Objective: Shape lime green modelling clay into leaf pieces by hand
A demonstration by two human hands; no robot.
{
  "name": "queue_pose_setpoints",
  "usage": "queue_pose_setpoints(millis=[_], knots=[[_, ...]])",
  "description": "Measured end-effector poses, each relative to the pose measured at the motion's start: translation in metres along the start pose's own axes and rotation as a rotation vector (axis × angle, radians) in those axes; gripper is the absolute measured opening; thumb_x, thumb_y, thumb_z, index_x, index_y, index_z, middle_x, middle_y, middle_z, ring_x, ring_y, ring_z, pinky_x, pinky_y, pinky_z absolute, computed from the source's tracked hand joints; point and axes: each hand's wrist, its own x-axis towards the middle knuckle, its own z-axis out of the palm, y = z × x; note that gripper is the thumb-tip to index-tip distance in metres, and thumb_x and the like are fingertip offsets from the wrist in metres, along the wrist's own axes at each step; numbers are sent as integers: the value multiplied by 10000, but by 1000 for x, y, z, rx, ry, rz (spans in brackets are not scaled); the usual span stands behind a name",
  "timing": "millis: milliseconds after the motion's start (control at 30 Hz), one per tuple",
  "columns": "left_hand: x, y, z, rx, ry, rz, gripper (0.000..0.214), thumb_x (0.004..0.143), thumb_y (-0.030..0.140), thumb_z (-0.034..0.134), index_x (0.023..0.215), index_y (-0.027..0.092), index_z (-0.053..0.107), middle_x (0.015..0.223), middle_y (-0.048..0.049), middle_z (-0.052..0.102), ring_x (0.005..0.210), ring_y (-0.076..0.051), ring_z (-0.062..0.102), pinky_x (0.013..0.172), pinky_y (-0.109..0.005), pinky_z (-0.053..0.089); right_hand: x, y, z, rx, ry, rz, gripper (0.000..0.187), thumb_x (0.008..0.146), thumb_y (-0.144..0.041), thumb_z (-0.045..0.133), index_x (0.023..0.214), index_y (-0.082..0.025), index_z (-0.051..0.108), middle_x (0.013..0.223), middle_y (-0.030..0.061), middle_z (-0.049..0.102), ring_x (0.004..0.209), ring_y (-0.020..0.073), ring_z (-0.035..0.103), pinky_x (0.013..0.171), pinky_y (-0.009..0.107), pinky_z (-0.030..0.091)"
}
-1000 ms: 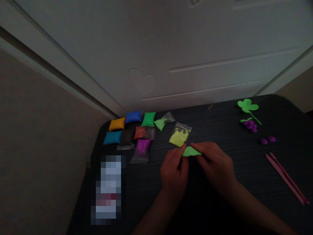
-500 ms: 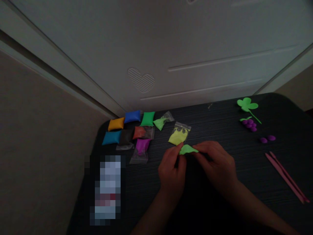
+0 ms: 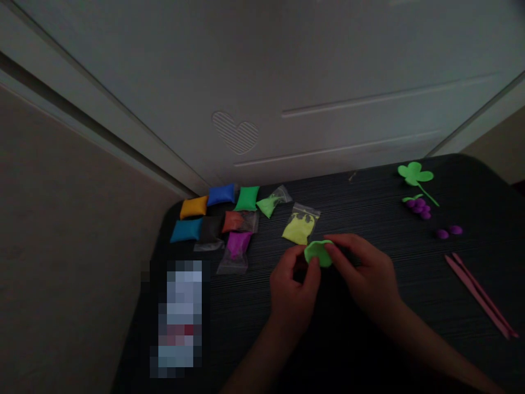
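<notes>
A flat piece of light green clay (image 3: 319,252) is pinched between both my hands over the dark table (image 3: 369,295). My left hand (image 3: 293,293) grips its left edge with thumb and fingers. My right hand (image 3: 363,273) holds its right side, fingers curled round it. Just beyond the clay lies a clear bag of yellow clay (image 3: 300,225).
Several small bags of coloured clay (image 3: 221,216) lie at the table's back left. At the back right are a green clay leaf shape (image 3: 415,175), a purple grape cluster (image 3: 419,207) and two purple discs (image 3: 448,232). Pink modelling sticks (image 3: 478,295) lie at the right. A door stands behind.
The green clay has turned from a flattened sideways strip to a rounder disc facing me, and both hands have shifted their pinch on it.
</notes>
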Motion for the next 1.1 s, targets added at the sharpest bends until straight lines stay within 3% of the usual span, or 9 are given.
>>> queue_pose_setpoints(millis=[167,300,433,767,1100], knots=[[2,1,-2,72,80,41,217,729,246,500,935,192,541,902,-33,600,811,-134,567,729,-272,462,0,-2,0,49,-121,-31,221,766,-227,465,957,-242,574,899,19,620,834,141,566,740,304,459],[2,3,-3,69,44,18,179,733,262,491,876,184,567,833,-29,616,750,-133,578,676,-262,474,-1,-2,2,75,-60,22,255,754,-250,478,1000,-228,544,893,33,617,795,144,576,696,300,473],[1,3,-2,22,20,-15,196,728,266,501,898,184,556,833,-25,620,737,-127,583,652,-243,477,-2,-2,3,82,-53,98,184,737,-281,501,893,-207,566,805,25,623,713,136,580,612,265,476],[3,7,-5,14,38,-22,172,731,274,496,839,176,589,767,-13,633,696,-118,592,622,-221,479,-2,-2,4,40,-92,-91,147,744,-237,491,861,-219,578,818,20,619,784,141,567,694,296,463],[5,6,-7,46,27,31,176,730,252,504,863,193,602,830,-21,636,746,-125,587,688,-249,478,0,-2,1,101,-91,-25,156,755,-240,485,878,-232,581,840,15,616,792,139,565,708,294,459]])
